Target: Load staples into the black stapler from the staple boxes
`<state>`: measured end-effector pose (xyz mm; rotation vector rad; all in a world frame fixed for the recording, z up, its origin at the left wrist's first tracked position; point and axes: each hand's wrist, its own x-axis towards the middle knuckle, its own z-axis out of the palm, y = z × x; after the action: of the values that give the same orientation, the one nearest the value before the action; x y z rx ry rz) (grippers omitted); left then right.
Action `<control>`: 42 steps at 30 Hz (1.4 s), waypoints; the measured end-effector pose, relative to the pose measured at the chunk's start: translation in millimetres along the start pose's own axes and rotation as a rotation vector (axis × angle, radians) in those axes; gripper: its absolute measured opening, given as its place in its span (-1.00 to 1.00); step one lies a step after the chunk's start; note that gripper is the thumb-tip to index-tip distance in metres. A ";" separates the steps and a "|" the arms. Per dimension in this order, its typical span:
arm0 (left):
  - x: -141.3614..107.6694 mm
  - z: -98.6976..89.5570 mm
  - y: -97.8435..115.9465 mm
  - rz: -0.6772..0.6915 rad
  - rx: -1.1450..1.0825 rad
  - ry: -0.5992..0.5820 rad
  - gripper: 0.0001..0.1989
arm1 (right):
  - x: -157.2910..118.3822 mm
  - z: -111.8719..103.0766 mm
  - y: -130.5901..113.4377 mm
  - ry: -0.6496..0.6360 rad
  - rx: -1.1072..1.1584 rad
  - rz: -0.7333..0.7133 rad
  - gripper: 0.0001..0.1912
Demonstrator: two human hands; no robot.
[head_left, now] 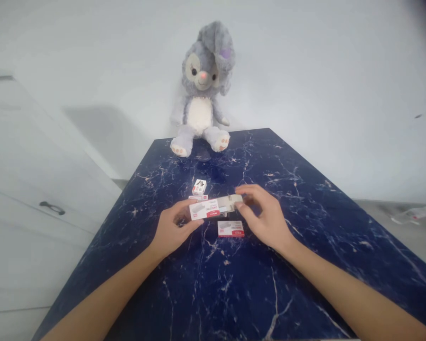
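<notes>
A small white and red box (205, 210), with what looks like a strip of staples printed on it, is pinched between the thumb and fingers of my left hand (170, 228). From its right end sticks out a pale inner tray (227, 203). My right hand (264, 215) grips the outer end of that tray between thumb and fingers. The tray's contents are too small to make out. Just below the held box, a matching white and red box (231, 228) lies flat on the table. Behind it are a small white carton (199, 186) and another flat box (198, 198), partly hidden.
The dark blue marbled table (220, 293) narrows away from me towards a pale wall. At its far edge sits a grey plush rabbit (200, 109). White cabinet doors with a dark handle (52, 207) stand to the left. A crumpled plastic bag (415, 214) lies beyond the right edge.
</notes>
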<state>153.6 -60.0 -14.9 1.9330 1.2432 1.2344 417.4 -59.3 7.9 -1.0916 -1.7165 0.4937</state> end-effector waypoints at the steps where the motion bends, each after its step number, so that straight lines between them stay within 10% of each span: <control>1: -0.2 0.0 0.3 0.017 0.034 0.002 -0.55 | -1.3 0.5 -1.6 0.023 -0.066 -0.102 -0.78; 8: -2.9 0.1 0.1 0.087 0.067 0.010 -0.56 | -7.9 8.6 -7.0 -0.014 -0.312 -0.390 -0.73; 25: -1.5 0.0 3.2 0.079 0.121 -0.072 -0.58 | -2.6 5.9 -7.8 -0.229 -0.170 -0.111 -0.94; 38: -1.0 -1.6 0.8 0.037 0.033 -0.047 -0.54 | 5.4 -0.7 -2.3 -0.150 -0.059 -0.027 -0.92; 42: -1.5 0.2 -0.8 -0.008 -0.037 0.006 -0.51 | 4.6 2.0 -1.8 -0.117 0.201 0.194 -0.70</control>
<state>153.2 -61.0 -16.3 1.8972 1.2215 1.2516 414.4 -56.0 10.8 -1.1055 -1.6278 0.8477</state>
